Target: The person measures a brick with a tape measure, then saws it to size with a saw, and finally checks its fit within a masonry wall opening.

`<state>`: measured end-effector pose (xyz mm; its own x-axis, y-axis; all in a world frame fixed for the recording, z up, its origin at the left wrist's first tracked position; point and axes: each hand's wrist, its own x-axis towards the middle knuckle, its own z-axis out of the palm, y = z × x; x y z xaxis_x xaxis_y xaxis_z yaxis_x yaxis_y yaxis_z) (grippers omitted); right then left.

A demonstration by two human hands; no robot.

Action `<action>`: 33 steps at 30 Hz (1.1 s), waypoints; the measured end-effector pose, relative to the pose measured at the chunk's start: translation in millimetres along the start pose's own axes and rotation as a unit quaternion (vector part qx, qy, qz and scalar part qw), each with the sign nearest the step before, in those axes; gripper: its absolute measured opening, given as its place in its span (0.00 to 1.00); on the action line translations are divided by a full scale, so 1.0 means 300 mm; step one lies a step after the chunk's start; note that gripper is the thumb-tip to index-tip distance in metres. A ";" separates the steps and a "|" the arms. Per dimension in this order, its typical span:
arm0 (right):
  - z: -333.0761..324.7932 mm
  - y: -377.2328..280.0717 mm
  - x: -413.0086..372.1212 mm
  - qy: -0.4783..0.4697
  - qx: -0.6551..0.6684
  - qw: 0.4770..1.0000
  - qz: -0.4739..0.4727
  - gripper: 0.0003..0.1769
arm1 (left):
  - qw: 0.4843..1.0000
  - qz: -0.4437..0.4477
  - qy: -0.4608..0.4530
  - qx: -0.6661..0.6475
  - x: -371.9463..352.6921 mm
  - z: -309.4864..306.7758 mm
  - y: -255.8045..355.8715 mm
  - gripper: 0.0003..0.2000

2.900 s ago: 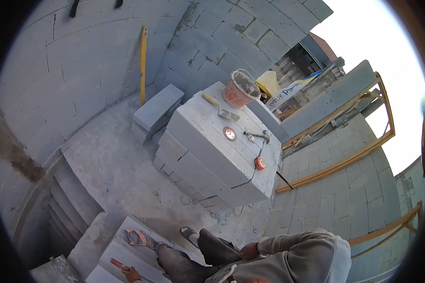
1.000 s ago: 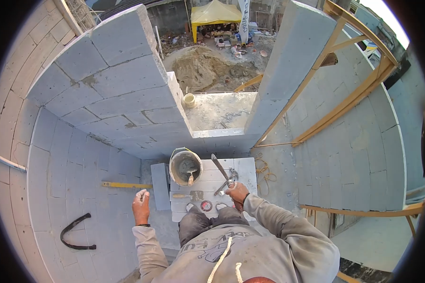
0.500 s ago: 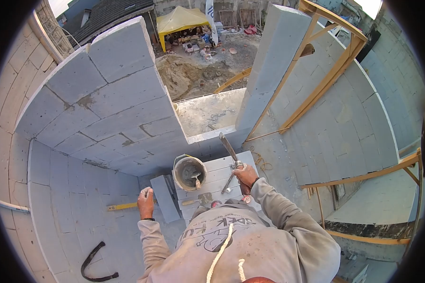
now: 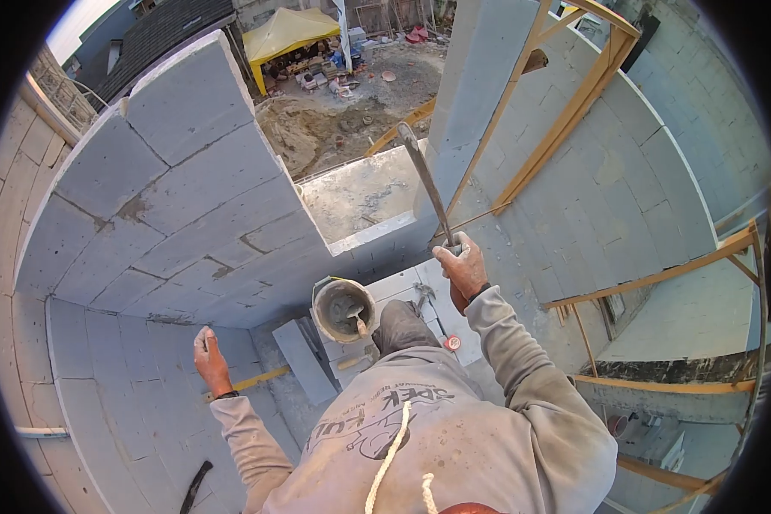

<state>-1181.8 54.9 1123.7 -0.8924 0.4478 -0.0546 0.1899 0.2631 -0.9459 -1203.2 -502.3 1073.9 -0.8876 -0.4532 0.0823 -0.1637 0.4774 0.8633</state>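
Note:
My right hand (image 4: 463, 267) is wrapped around the handle end of a long-bladed tool (image 4: 426, 178), whose dark, narrow blade points up and away toward the wall opening. Its exact kind does not show. My left hand (image 4: 212, 360) is raised at the left with nothing in it, fingers loosely extended, above a yellow bar (image 4: 261, 378). Between my hands stands a bucket (image 4: 320, 315) of grey mortar with a trowel (image 4: 359, 324) in it. A hammer (image 4: 423, 296) and a red-and-white tape measure (image 4: 451, 343) lie on the pale block platform (image 4: 396, 285).
A block wall (image 4: 188, 214) with an opening (image 4: 360, 197) rises ahead. Wooden framing (image 4: 570, 116) stands at the right. A loose block (image 4: 306, 364) leans left of the bucket. A dark strap (image 4: 196, 487) lies on the floor. A yellow canopy (image 4: 289, 36) is outside below.
My right hand has lifted the long tool up and slightly rightward. My left hand has moved left and its fingers have loosened. A knee now shows beside the bucket; the view has shifted.

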 end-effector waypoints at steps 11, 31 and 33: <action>0.011 -0.168 0.333 -0.038 0.045 0.998 -0.005 0.14 | 0.952 0.183 0.203 0.135 0.326 0.044 0.761 0.23; 0.599 -0.769 0.390 -0.259 0.193 0.927 -0.191 0.20 | 0.839 0.385 0.207 0.324 0.934 0.201 1.175 0.24; 0.629 -0.807 0.388 -0.248 0.214 0.921 -0.210 0.20 | 0.840 0.369 0.228 0.326 0.928 0.217 1.177 0.24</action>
<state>-1408.8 -117.8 1285.9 -0.9476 -0.0902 0.3064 -0.2992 -0.0849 -0.9504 -1536.2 -411.1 1369.2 -0.6178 -0.0232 0.7860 0.0263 0.9984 0.0501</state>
